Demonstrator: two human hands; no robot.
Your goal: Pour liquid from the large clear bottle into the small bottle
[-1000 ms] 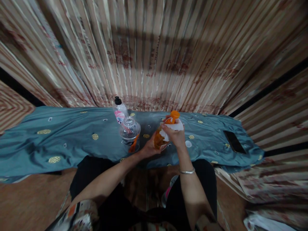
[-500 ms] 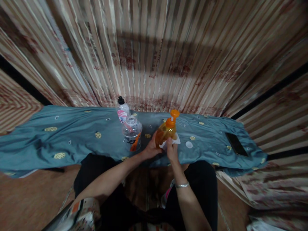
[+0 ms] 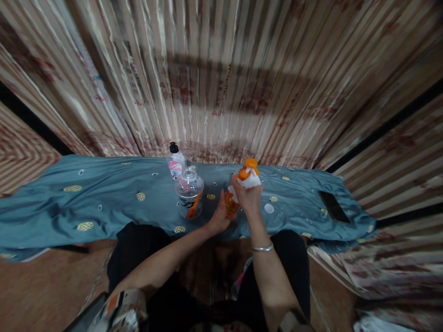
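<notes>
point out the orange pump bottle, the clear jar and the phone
Orange pump bottle [image 3: 251,163], head view: on its pump head.
Clear jar [image 3: 188,192], head view: on its body.
Phone [image 3: 334,207], head view: middle of its dark face.

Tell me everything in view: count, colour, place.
pump bottle: 1, orange, centre
wipe: 1, white, against pump bottle
jar: 1, clear, left of pump bottle
capped bottle: 1, white, pink, behind jar
disc: 1, white, right of pump bottle
phone: 1, black, right end
cloth: 1, teal, beneath these
drapes: count unclear, beige, behind
bars: at least 3, black, sides
floor: 1, brown, below
unidentified item: 1, pinkish, between legs
bracelet: 1, silver, right wrist
legs: 2, black, lower centre
left hand: 1, bare, holding pump bottle
right hand: 1, bare, holding wipe
</notes>
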